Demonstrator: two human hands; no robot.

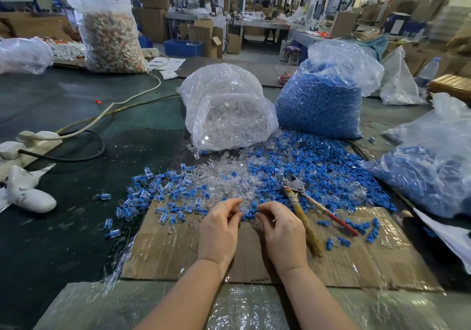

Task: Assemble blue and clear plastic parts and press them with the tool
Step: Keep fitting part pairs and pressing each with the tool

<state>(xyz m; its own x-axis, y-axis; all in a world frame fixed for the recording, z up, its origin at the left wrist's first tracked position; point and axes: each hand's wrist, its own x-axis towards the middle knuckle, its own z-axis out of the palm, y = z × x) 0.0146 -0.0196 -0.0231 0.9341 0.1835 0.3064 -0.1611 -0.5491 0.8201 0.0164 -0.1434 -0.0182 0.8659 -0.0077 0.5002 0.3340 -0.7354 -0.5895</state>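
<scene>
Both hands low in the foreground, over taped cardboard (267, 261) laid on the counter (76, 227). Left hand (219, 227): fingers curled, tips pinching what looks like a clear plastic part (240, 208), largely hidden and hard to confirm. Right hand (280, 230): fingers curled, thumb and forefinger pinching a blue plastic part (248, 212) that sits between the two hands, tips almost touching.

Left of the hands: scattered joined blue-and-clear pieces (158, 189), apparently already assembled. Directly beyond the fingertips: loose heap of clear parts (226, 176). Beyond and to the right: loose heap of blue parts (318, 171). Just right of the right hand: pressing tool (300, 202), plier-like, one handle wrapped, one red, jaws pointing away, untouched. Farther off, behind the heaps: bag of clear parts (224, 110) and bag of blue parts (321, 98); a further bag of blue pieces (428, 171) at far right.

Step in hand, by judgement: mating blue to clear. Best done with both parts held near their ends, axes lined up before pushing, pressure straight rather than twisted, seated fully by fingers first. Tool close enough for a short reach by the right hand, the joined piece staying in the left. Risk: cocked insertion, or a small part slipping from the pinch into the heap.
</scene>
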